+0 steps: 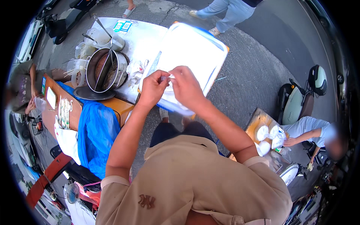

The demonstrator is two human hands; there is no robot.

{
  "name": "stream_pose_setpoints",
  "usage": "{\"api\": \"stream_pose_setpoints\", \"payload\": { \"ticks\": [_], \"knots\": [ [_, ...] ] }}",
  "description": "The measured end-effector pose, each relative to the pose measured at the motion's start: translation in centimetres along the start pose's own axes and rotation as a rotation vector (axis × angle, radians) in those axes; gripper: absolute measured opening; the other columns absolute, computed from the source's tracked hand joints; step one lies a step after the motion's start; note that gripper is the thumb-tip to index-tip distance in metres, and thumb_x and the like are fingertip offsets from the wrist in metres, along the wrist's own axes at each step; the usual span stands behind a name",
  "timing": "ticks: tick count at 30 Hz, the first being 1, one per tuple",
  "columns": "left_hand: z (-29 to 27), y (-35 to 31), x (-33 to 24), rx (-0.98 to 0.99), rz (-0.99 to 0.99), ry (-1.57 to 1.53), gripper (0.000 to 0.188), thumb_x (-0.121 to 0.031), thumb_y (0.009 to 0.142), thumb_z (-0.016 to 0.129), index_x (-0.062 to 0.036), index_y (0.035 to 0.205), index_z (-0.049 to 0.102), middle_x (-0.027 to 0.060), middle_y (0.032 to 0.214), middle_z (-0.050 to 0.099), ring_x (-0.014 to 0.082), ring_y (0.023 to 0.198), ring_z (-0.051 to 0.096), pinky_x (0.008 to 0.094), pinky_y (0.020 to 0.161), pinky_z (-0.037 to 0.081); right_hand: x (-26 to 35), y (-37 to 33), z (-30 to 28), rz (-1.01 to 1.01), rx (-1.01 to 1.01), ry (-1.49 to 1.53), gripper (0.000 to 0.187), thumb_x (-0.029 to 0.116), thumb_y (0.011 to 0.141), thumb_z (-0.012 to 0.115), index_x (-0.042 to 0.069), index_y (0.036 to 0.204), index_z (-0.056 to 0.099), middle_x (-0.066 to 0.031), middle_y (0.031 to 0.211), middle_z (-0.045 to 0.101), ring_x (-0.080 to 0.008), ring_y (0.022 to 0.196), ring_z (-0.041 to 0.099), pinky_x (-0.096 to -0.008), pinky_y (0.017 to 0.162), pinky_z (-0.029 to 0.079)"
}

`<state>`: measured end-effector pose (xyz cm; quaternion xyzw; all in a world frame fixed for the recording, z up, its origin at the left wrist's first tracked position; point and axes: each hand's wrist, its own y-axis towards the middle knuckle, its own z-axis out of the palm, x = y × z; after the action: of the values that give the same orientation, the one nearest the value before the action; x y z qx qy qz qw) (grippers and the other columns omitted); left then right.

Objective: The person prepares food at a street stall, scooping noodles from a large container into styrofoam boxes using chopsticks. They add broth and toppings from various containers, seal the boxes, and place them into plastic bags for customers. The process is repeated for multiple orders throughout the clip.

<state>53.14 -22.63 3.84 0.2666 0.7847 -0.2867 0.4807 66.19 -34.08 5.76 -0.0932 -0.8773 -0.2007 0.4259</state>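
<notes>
My left hand [153, 88] and my right hand [186, 87] meet over a large white tray [200, 45] with a blue edge. The fingers of both are pinched together, nearly touching. Between the fingertips shows a small white bit [171, 76], too small to name; it might be soft or thin. Part of the tray's near side is hidden behind my hands and wrists. To the left of my left hand, a crumpled white plastic bag [135, 70] lies on the white tabletop [144, 32].
Left of the tray stands a divided metal pot [122, 71] with brown contents, beside a dark round lid [93, 93] and plastic tubs [101, 37] with ladles. Blue plastic sheeting [99, 131] drapes a brown table. A person [320, 131] reaches toward white bowls [262, 133] at right.
</notes>
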Motion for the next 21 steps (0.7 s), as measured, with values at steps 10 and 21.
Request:
{"api": "stream_pose_setpoints", "payload": {
  "ticks": [10, 21],
  "knots": [
    [-1.0, 2.8, -2.1, 0.143, 0.199, 0.321, 0.015, -0.003, 0.091, 0.068, -0.0002, 0.106, 0.067, 0.0178, 0.091, 0.072, 0.0254, 0.072, 0.070, 0.0381, 0.069, 0.055, -9.2, -0.8, 8.5, 0.423, -0.234, 0.549, 0.013, 0.005, 0.100, 0.053, -0.001, 0.098, 0.063, -0.0139, 0.083, 0.066, -0.0199, 0.078, 0.066, -0.0351, 0.074, 0.053],
    [-0.9, 7.6, -6.2, 0.803, 0.479, 0.400, 0.016, 0.002, 0.088, 0.057, 0.0011, 0.102, 0.064, 0.0173, 0.090, 0.066, 0.0293, 0.078, 0.065, 0.0379, 0.072, 0.051, -9.6, 1.4, 4.7, 0.301, 0.183, 0.167, 0.024, 0.009, 0.074, 0.068, 0.005, 0.097, 0.072, -0.0181, 0.097, 0.073, -0.0396, 0.097, 0.067, -0.0445, 0.081, 0.053]
  ]
}}
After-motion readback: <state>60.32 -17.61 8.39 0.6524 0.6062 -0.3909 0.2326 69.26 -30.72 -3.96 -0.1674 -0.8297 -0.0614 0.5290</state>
